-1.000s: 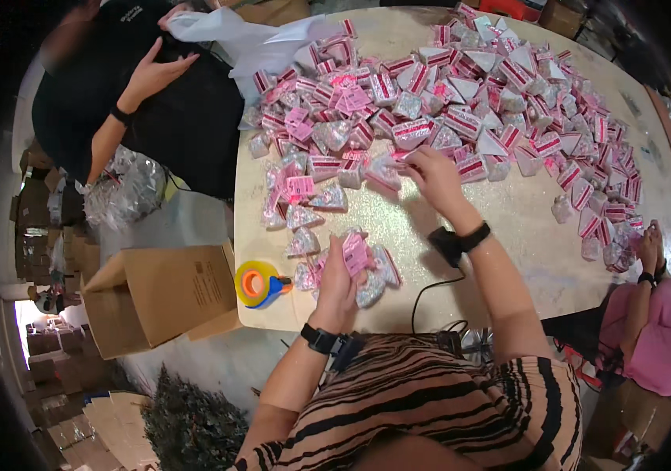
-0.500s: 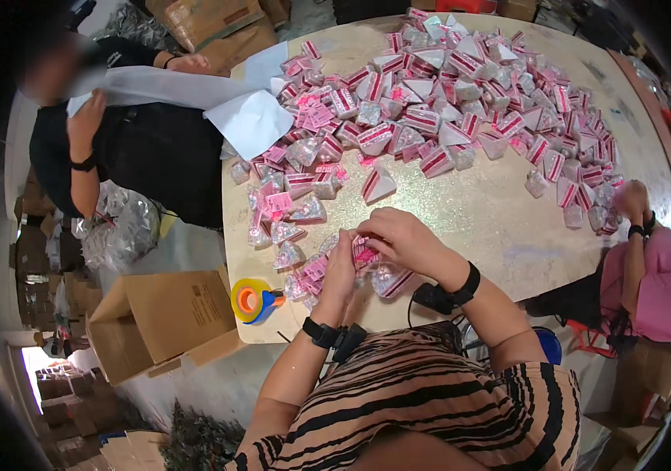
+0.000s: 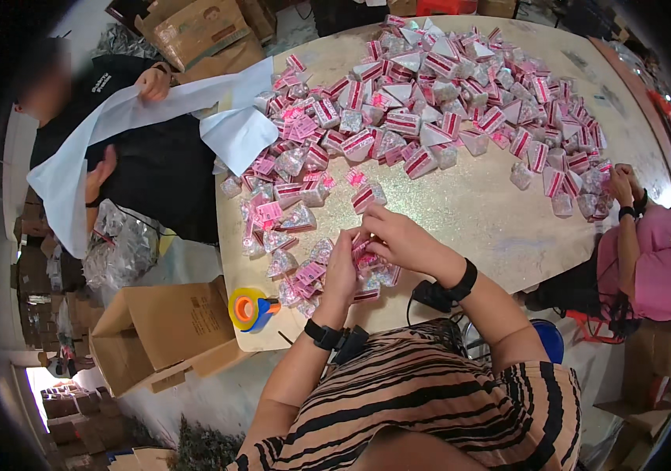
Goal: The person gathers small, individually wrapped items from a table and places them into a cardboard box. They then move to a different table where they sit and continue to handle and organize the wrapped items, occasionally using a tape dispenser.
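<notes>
My left hand [image 3: 341, 271] is held edge-on above the near part of the table, its fingers together. Against it, my right hand [image 3: 404, 242] is bent with thumb and fingers pinched near the left fingertips. Whatever they grip is small and mostly hidden by the fingers. Just below and between the hands show pink-striped pieces [image 3: 364, 256]. Close to my left hand lie several wedge-shaped clear packets and pink printed labels [image 3: 309, 273]. A wedge packet with a red stripe [image 3: 364, 198] rests just beyond my right fingers.
A large heap of similar packets [image 3: 430, 102] covers the far table. Tape rolls [image 3: 249, 309] sit at the left edge beside an open cardboard box [image 3: 159, 330]. At left, a co-worker handles a white sheet [image 3: 147, 106]; another person's hands [image 3: 624, 184] are at the heap's right end.
The view has shifted slightly. My hands stay together with small finger movements. The left co-worker has spread and lowered the white sheet. A wedge packet beyond my right hand now lies turned and nearer.
</notes>
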A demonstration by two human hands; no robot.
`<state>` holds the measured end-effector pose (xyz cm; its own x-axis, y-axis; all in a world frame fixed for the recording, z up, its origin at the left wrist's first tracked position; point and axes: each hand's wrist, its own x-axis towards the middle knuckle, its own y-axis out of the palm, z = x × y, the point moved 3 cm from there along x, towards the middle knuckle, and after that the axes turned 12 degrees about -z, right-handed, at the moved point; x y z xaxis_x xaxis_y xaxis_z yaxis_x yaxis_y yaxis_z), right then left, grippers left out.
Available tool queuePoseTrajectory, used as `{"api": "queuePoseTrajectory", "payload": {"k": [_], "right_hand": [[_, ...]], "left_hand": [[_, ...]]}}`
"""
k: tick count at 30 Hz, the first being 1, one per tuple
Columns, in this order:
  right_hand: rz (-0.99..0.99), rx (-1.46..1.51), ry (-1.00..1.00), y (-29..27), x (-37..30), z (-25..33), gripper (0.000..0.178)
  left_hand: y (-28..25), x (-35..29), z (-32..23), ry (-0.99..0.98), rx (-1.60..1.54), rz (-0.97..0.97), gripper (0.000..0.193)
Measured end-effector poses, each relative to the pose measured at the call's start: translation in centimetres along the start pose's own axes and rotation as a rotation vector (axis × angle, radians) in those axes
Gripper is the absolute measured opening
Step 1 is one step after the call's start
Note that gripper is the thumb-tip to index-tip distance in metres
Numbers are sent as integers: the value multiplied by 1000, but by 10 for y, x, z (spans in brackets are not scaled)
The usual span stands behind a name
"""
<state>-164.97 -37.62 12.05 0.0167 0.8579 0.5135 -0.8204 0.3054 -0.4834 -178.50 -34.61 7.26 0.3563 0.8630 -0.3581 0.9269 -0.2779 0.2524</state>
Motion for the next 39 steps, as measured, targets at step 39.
{"api": "queuePoseTrajectory", "payload": {"k": [39], "right_hand": [[377, 617, 403, 26, 5, -92, 56]], "left_hand": [[-23, 14, 34, -530, -454, -111, 56]]}}
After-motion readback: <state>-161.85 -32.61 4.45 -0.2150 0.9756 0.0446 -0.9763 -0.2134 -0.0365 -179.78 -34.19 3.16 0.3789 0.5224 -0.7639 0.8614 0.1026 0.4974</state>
